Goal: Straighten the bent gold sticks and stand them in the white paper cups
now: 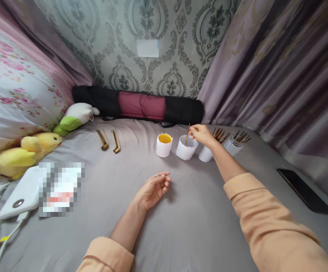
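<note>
My right hand (202,134) pinches the upper part of a thin golden-brown stick (187,139) and holds it nearly upright. The stick's lower end is inside a white paper-wrapped cup (186,153). To the left of that cup stands another white cup (164,150) with a yellow inside. On the right, a third white cup (205,154) holds several brown sticks, partly hidden by my right hand and wrist. My left hand (155,189) rests on the grey sheet in front of the cups, palm turned sideways, fingers loosely curled and apart, holding nothing.
Farther right, a jar (234,146) holds more thin sticks. Two bundles of bent golden pieces (104,145) (116,145) lie left of the cups. A dark phone (305,190) lies at right, a white power bank (22,192) and plush toys (28,155) at left. A long black-and-maroon bag (141,105) lies along the wall.
</note>
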`<state>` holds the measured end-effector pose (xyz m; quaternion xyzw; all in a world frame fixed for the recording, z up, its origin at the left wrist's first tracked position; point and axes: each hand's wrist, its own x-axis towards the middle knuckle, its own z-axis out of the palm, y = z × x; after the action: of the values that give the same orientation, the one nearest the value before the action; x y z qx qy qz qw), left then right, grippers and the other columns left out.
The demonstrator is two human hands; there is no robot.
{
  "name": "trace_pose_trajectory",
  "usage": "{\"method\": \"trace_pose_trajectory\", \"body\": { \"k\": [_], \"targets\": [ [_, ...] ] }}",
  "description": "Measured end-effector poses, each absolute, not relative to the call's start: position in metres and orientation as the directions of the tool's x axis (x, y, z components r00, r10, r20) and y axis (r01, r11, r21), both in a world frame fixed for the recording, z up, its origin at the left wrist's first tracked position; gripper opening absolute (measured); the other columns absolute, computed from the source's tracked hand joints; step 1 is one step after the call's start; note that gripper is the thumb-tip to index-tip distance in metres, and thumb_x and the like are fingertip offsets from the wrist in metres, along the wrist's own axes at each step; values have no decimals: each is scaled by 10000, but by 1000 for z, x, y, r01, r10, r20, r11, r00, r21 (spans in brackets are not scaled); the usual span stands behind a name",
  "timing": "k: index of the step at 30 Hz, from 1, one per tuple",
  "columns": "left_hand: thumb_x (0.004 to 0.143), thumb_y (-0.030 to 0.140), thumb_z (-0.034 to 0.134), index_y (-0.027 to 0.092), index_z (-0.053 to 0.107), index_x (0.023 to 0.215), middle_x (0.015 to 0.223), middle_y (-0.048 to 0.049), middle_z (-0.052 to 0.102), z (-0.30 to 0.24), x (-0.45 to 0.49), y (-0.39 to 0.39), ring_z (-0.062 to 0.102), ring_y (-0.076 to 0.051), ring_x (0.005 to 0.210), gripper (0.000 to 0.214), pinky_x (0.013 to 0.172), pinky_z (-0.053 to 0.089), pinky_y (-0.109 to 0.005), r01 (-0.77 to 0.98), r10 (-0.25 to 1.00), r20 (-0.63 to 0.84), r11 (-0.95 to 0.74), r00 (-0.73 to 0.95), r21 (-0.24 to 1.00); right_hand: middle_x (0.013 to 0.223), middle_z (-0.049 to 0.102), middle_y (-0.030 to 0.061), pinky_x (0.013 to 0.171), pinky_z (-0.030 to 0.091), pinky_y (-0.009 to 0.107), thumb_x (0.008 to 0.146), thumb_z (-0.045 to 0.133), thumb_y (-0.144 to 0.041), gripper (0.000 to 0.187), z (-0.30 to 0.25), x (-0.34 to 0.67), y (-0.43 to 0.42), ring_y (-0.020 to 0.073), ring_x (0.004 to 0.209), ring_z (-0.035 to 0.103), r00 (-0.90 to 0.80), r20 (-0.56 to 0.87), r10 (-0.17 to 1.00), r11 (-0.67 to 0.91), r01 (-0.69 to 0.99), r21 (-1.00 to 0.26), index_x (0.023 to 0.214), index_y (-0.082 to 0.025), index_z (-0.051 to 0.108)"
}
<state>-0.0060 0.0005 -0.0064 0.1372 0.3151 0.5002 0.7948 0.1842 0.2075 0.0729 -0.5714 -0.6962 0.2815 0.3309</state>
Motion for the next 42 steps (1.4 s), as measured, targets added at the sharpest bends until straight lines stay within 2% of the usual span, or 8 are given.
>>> {"method": "trace_pose_trajectory", "body": {
  "k": [14,27,36,42],
  "targets": [
    [759,137,579,101,581,949,785,-49,572,-4,-5,-2,531,-74,634,194,570,455,-189,-712,893,-351,440,282,548,808,671,74,369,350,142,814,471,-252,201,74,193,191,59,456,539,-135,153,979,203,573,-794,902,-124,598],
    [767,132,569,96,577,962,786,-50,577,-6,-4,-3,545,-72,639,199,554,451,-182,-716,898,-343,429,274,551,798,664,68,427,389,156,810,439,-226,205,83,195,158,54,466,533,-125,213,969,247,510,-824,900,-124,591],
    [770,136,567,96,568,962,790,-52,577,-5,-4,-3,548,-70,630,196,554,455,-180,-715,894,-360,435,268,547,781,656,39,437,392,177,814,422,-325,242,74,198,135,70,476,538,-100,254,962,271,473,-838,889,-163,585],
    [773,133,562,99,573,954,790,-53,580,-3,-4,-4,546,-68,628,185,558,457,-179,-715,896,-356,432,267,550,758,642,45,412,377,183,800,431,-381,264,73,194,115,79,477,527,-122,225,967,255,397,-882,844,-163,575]
  ]
}}
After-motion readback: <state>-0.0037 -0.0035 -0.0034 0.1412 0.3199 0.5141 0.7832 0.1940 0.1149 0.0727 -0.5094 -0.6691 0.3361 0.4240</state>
